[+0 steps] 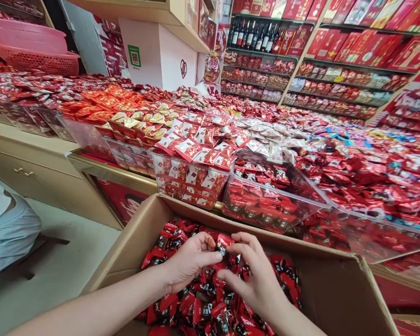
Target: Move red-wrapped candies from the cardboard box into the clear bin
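Observation:
My left hand [191, 261] pinches a red-and-black wrapped candy [224, 243] between thumb and curled fingers. Close on its right is my right hand [255, 268], its fingers bent and its thumb apart from them; the fingertips reach the candy's edge, and whether they press on it I cannot tell. Both hands are over an open cardboard box [331, 284] that holds a loose heap of the same wrapped candies [199, 303]. Just behind the box, a clear plastic bin [262, 200] contains similar red-and-black candies.
Beside that bin, another clear bin [192, 179] is heaped with red-and-white packets. More candy piles [367, 172] spread to the right. Pink baskets [31, 60] stand at the back left, shelves [301, 60] behind. A seated person's clothed leg [9, 228] is at the left edge.

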`<action>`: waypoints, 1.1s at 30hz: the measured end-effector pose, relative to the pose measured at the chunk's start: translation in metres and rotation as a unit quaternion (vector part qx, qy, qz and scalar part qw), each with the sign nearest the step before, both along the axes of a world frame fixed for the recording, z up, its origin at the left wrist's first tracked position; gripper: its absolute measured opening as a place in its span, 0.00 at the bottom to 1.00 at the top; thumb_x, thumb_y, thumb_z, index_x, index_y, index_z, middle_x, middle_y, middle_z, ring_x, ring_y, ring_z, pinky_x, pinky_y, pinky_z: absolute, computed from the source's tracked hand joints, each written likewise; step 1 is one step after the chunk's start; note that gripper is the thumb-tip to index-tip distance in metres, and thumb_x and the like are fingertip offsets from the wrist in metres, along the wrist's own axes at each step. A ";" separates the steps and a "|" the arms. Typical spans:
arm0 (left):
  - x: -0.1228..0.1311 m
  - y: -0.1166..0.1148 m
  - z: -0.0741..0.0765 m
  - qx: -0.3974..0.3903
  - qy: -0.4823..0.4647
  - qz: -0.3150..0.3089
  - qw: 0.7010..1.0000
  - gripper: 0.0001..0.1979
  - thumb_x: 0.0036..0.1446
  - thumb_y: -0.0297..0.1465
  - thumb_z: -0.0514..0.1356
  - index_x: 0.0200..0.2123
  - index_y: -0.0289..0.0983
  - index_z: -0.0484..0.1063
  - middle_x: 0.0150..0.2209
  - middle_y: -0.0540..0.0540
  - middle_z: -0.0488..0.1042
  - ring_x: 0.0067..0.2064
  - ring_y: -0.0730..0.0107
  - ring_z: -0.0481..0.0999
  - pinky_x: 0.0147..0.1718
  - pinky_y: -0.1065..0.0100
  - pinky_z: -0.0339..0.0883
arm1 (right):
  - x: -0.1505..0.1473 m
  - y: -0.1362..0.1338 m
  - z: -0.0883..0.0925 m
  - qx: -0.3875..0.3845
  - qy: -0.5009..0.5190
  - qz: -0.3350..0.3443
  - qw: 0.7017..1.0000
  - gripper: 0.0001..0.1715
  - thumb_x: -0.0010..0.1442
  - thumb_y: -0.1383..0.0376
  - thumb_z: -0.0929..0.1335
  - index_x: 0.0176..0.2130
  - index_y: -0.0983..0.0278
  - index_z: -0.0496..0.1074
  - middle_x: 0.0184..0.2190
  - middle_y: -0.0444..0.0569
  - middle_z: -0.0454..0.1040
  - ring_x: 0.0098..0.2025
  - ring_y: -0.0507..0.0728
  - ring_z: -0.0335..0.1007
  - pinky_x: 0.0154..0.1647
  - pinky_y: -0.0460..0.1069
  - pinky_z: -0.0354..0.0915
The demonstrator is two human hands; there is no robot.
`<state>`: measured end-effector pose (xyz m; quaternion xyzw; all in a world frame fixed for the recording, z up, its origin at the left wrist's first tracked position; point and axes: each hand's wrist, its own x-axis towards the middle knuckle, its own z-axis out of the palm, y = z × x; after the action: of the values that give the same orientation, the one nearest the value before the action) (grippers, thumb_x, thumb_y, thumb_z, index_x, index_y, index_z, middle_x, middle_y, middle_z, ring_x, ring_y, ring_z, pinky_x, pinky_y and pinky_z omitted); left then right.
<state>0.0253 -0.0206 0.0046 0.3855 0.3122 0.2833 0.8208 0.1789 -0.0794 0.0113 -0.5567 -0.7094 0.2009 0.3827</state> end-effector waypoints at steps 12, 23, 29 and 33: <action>-0.011 0.007 0.015 0.003 -0.039 -0.041 0.998 0.08 0.50 0.35 0.53 0.28 0.35 0.62 0.28 0.48 0.69 0.28 0.74 0.68 0.29 0.71 0.57 | 0.044 0.012 0.105 0.252 -0.152 -0.134 0.946 0.11 0.50 0.68 0.64 0.37 0.60 0.62 0.37 0.49 0.70 0.37 0.55 0.67 0.37 0.50 0.64; -0.013 0.006 -0.007 0.007 -0.016 -0.089 0.996 0.08 0.47 0.30 0.56 0.31 0.33 0.63 0.27 0.46 0.69 0.26 0.74 0.68 0.27 0.70 0.55 | 0.101 0.139 0.118 -0.022 -0.437 -0.049 0.898 0.05 0.44 0.68 0.65 0.26 0.64 0.63 0.24 0.46 0.69 0.26 0.53 0.64 0.24 0.44 0.56; -0.010 0.006 -0.005 -0.003 0.000 -0.106 0.994 0.11 0.41 0.31 0.59 0.30 0.33 0.64 0.25 0.46 0.70 0.23 0.76 0.66 0.23 0.73 0.51 | 0.097 0.133 0.116 -0.015 -0.469 -0.028 0.883 0.06 0.46 0.64 0.65 0.27 0.64 0.64 0.27 0.49 0.69 0.29 0.55 0.64 0.27 0.45 0.55; -0.005 0.004 -0.007 0.011 0.017 -0.119 0.993 0.13 0.36 0.31 0.62 0.28 0.32 0.66 0.23 0.49 0.68 0.22 0.80 0.61 0.22 0.75 0.47 | 0.101 0.133 0.111 -0.047 -0.472 -0.011 0.880 0.08 0.47 0.62 0.64 0.28 0.64 0.64 0.27 0.48 0.69 0.29 0.54 0.64 0.27 0.45 0.55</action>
<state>0.0200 -0.0164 -0.0020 0.4339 0.2746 0.1803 0.8390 0.2800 0.0533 0.1224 -0.6105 -0.7897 -0.0568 -0.0221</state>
